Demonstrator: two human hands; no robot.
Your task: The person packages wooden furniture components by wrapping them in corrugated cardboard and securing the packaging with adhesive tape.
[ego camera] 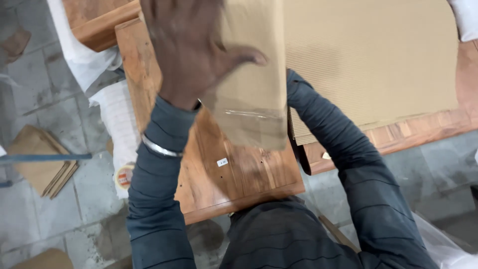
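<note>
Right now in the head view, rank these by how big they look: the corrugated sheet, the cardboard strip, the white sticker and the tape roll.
1. Corrugated sheet, largest.
2. Cardboard strip in the left hand; it is nearer the camera, so its size is inflated.
3. Tape roll.
4. White sticker, smallest.

Grey tiled floor [45, 89] at nine o'clock carries stacked cardboard pieces [37, 159]. A tape roll [124, 177] lies beside white foam wrap [117, 124]. Clear plastic sheeting [443, 244] sits at four o'clock.
</note>
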